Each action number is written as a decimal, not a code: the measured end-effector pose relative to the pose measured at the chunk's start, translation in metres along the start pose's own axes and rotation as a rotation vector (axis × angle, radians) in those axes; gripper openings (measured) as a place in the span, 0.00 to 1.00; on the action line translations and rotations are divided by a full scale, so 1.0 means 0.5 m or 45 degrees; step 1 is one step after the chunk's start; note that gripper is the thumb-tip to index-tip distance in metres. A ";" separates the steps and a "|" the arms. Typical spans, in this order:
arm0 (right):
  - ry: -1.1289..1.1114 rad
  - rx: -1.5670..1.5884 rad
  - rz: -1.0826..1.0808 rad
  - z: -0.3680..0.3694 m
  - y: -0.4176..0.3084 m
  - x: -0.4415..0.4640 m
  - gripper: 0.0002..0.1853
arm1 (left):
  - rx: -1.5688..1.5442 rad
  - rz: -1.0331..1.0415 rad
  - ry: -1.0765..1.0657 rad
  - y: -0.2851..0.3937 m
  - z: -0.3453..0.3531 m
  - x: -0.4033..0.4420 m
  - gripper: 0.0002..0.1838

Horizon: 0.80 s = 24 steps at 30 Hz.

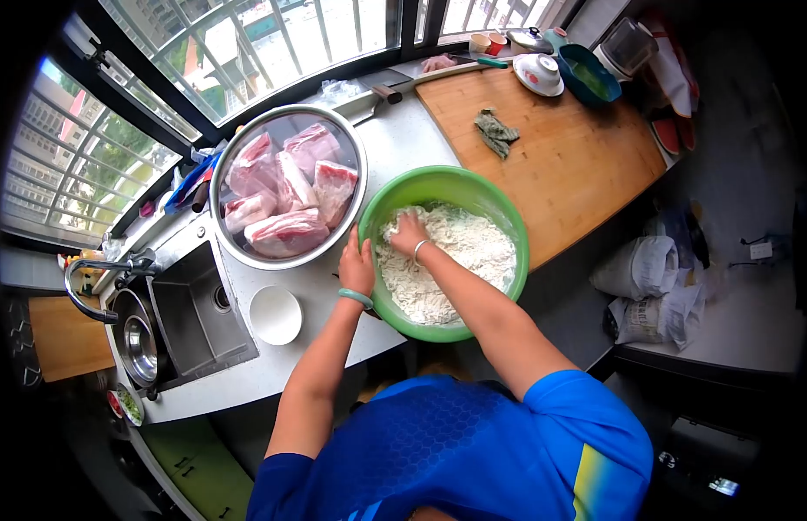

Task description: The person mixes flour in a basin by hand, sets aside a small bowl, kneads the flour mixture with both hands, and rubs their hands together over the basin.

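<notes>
A large green basin [516,227] stands at the counter's corner with shaggy white dough [447,278] in it. My left hand [357,263], a jade-coloured bangle at its wrist, lies against the basin's left outer wall with its fingers apart. Inside the basin, my right hand [407,233] presses into the dough at the upper left; its fingers are partly buried, and a silver bangle shows at the wrist. Left of the basin is a wide metal bowl [362,187] with several pieces of raw meat [286,233] in liquid. An empty white bowl [275,314] sits below it.
A wooden board [542,174] on the right bears a grey-green cloth [496,133], a lidded white dish [538,75] and a dark teal bowl [588,75]. A cleaver lies behind the meat. The sink [199,304] and faucet [104,265] are at the left. White sacks [638,267] stand right.
</notes>
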State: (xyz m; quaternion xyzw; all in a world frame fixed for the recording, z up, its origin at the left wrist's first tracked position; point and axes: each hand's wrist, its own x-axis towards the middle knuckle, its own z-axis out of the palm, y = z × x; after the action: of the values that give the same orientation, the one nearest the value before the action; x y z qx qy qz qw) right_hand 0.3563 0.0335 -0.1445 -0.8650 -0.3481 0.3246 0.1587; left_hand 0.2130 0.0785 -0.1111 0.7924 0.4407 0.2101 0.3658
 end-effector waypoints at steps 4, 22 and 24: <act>-0.345 -0.247 -0.432 0.062 0.018 -0.158 0.26 | -0.034 0.014 0.010 -0.008 0.002 0.001 0.23; -0.041 -0.200 -0.265 0.002 0.020 -0.037 0.20 | -0.552 0.017 0.127 -0.007 0.018 -0.027 0.23; -0.116 -0.194 -0.349 0.043 -0.007 -0.102 0.18 | -0.629 -0.172 0.214 -0.005 0.030 -0.083 0.24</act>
State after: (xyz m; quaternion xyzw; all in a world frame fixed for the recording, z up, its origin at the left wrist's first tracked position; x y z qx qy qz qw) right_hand 0.3121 0.0012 -0.1356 -0.8032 -0.4935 0.3115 0.1193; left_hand 0.1996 0.0382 -0.1231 0.6276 0.4567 0.3515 0.5234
